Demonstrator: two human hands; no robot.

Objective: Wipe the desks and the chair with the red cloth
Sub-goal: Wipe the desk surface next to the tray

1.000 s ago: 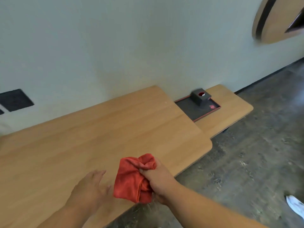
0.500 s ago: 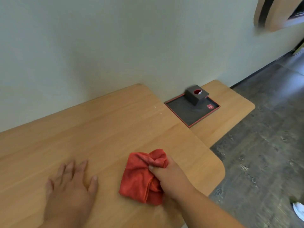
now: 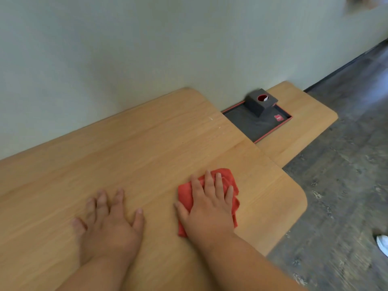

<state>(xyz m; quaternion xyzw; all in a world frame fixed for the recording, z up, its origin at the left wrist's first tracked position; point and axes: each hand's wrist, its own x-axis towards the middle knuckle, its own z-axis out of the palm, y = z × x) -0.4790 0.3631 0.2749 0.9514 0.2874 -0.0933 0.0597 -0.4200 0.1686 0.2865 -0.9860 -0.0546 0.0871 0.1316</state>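
Note:
The red cloth [image 3: 228,180] lies crumpled on the large wooden desk [image 3: 136,143], near its right front corner. My right hand [image 3: 210,206] rests palm-down on the cloth with fingers spread, pressing it against the wood and hiding its middle. My left hand [image 3: 109,223] lies flat on the bare desk top to the left of the cloth, fingers apart and holding nothing. A second, lower wooden desk [image 3: 306,114] juts out to the right along the wall. No chair is in view.
A dark tray with a red rim [image 3: 245,124] sits on the lower desk against the wall, with a small dark box [image 3: 261,101] on it. Grey floor [image 3: 336,185] lies to the right. A white shoe [image 3: 382,243] shows at the right edge.
My right hand went from clutching the bunched cloth at the desk's front edge to pressing it flat on the top. My left hand moved onto the desk and spread out.

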